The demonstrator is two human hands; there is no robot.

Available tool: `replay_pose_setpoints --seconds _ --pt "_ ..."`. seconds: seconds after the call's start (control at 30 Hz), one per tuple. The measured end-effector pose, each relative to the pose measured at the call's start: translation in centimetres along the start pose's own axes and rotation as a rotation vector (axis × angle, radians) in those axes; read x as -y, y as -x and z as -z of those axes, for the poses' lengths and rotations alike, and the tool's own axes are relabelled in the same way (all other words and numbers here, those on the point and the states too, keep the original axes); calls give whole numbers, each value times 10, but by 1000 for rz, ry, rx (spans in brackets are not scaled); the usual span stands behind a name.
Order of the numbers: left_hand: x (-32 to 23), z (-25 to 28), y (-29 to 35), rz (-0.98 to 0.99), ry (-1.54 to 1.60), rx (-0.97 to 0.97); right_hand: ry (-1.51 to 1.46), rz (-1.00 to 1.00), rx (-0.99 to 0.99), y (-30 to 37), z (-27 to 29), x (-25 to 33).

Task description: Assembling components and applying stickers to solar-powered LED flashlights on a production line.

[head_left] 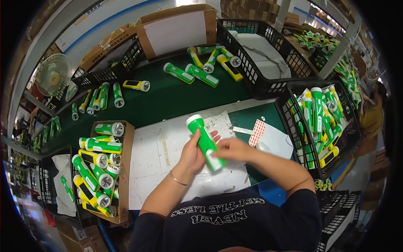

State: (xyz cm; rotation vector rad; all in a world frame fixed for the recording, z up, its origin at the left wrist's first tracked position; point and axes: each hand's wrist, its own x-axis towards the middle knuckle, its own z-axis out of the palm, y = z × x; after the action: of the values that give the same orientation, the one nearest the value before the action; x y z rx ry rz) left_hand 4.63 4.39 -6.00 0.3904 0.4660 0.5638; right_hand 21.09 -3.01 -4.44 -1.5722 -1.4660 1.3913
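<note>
A green flashlight [205,138] with a white head is tilted in front of me, its head pointing away and slightly left. My left hand [191,153] is wrapped round its middle from below, fingertips showing on the far side. My right hand [231,149] has its fingers bunched against the flashlight's lower end, by a white patch on the body; whether something small is between them is hidden. Beneath both hands lies a marked white work sheet [147,172]. Just right of my right hand is a sheet of small red-and-white stickers [257,132].
A cardboard box [128,168] full of green and yellow flashlights stands left. To the right, a black crate [289,138] holds more. Several flashlights lie on the green belt [201,98] beyond. Another black crate [256,80] and a fan [53,74] stand farther off. A person [372,113] is at right.
</note>
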Motion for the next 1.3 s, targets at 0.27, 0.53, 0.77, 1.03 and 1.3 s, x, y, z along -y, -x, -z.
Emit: replay_pose_setpoints --seconds 0.27,0.53,0.77,1.03,1.3 --pt "15 20 20 -73 -97 -122 -407 6 -34 30 -46 -21" --pt "19 23 39 -16 -37 -86 -463 -47 -83 48 -50 -14" --pt "15 11 43 -54 -144 -59 325 387 -422 58 -53 -9" --pt "19 -1 54 -229 -540 -97 961 625 -470 55 -61 21" --pt "0 16 57 -313 -411 -127 777 849 -58 78 -84 10"
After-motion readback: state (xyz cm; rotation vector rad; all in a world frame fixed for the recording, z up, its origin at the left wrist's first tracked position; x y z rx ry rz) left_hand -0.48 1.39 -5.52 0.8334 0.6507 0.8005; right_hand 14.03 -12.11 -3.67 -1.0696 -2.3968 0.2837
